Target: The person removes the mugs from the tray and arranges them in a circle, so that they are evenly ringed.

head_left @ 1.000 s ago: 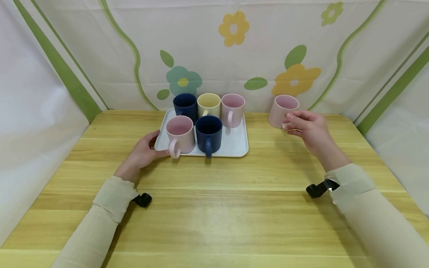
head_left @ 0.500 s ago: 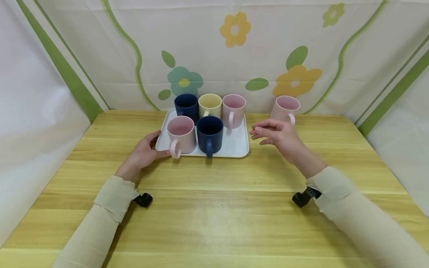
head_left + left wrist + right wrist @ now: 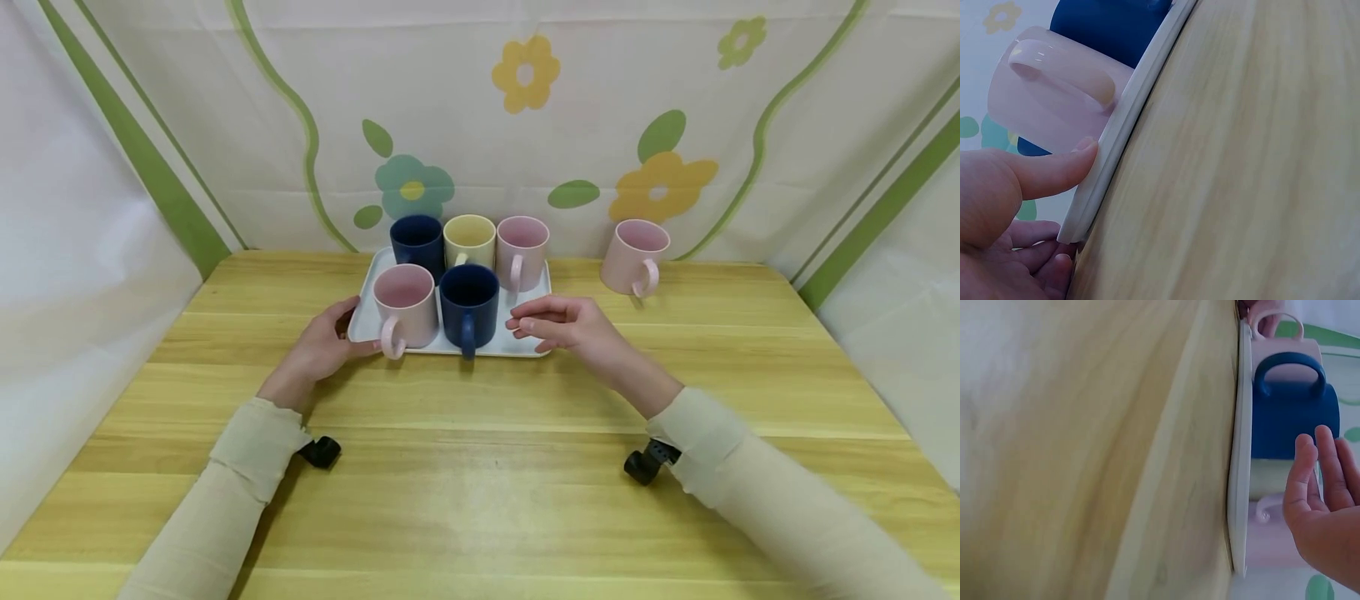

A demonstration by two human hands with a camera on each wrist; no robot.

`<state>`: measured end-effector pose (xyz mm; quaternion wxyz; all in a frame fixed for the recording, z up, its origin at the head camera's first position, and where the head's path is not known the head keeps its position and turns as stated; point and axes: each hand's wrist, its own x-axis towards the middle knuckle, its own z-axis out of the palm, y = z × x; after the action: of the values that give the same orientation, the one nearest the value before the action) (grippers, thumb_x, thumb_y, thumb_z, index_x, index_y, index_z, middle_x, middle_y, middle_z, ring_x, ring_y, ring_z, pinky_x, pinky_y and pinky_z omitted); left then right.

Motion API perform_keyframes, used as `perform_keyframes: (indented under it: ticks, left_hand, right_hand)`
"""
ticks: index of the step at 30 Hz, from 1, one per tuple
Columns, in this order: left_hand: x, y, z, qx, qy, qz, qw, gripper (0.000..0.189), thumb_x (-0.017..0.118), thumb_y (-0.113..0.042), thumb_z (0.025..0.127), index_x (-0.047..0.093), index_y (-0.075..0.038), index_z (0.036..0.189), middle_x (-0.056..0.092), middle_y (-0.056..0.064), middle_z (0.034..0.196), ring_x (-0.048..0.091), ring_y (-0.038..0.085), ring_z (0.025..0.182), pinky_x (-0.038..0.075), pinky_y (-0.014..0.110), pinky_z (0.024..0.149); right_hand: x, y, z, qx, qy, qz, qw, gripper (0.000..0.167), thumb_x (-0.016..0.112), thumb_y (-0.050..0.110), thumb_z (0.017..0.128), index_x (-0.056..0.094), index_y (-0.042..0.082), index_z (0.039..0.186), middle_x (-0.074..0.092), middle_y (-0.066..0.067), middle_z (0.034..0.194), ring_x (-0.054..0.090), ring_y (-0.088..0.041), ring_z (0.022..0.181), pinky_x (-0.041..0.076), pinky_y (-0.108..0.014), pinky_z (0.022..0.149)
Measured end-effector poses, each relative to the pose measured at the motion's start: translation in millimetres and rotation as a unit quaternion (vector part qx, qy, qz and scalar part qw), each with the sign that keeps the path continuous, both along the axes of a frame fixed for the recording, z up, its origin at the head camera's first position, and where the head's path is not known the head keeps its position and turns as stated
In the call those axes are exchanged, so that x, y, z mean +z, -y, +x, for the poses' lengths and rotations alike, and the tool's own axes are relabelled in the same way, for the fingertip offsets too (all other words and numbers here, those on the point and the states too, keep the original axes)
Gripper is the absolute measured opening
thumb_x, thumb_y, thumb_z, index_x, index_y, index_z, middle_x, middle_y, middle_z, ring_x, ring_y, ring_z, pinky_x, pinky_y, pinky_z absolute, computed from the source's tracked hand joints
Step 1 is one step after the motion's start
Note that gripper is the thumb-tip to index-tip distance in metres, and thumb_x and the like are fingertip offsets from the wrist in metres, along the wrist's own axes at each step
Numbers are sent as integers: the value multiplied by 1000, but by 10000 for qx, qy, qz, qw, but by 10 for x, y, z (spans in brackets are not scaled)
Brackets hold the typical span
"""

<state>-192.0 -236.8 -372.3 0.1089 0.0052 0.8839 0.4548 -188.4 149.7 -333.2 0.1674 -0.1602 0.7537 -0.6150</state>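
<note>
A white tray (image 3: pixel 522 331) bears several mugs. My left hand (image 3: pixel 321 343) grips its left front corner, with the thumb (image 3: pixel 1060 172) along the rim and the fingers at the corner's side. Closest to that hand is a pink mug (image 3: pixel 412 318); beside it stands a dark blue mug (image 3: pixel 480 315). Behind are another dark blue mug (image 3: pixel 426 252), a yellow mug (image 3: pixel 474 242) and a second pink mug (image 3: pixel 527 260). My right hand (image 3: pixel 581 333) hovers by the tray's right front corner, fingers loosely bent, holding nothing.
On the wooden table (image 3: pixel 480 483), a third pink mug (image 3: pixel 627 262) stands upright at the back right, its handle facing front right. A white curtain (image 3: pixel 480 125) with printed flowers hangs behind the table, with more white cloth at both sides.
My right hand has let go of the pink mug at the back right and moved left to the tray's right front corner. The left hand has stayed at the tray.
</note>
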Motion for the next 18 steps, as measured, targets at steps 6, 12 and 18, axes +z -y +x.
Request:
perform_keyframes:
  ticks: [6,12,18]
  left_hand:
    - [-13,-2,-6,37,19,21,10000,98,79,-19,96,17,-3,170,30,24,172,39,43,150,30,60,129]
    - [-17,-1,-3,0,-35,28,10000,98,80,-18,96,17,-2,170,31,25,171,40,44,148,32,61,127]
    - [-20,8,6,-25,-60,51,10000,99,80,-19,96,16,-2,170,31,26,171,40,44,147,32,61,127]
  right_hand:
    - [-51,147,31,163,137,-1,9998,37,70,18,103,69,0,135,79,-9,126,75,-21,116,63,-34,88]
    - [-85,269,41,308,283,-115,9991,37,67,15,105,68,-2,137,71,-24,136,72,-29,125,63,-38,93]
    - [-117,380,43,369,408,-119,9984,36,65,14,105,68,-2,137,70,-25,136,69,-34,130,62,-41,97]
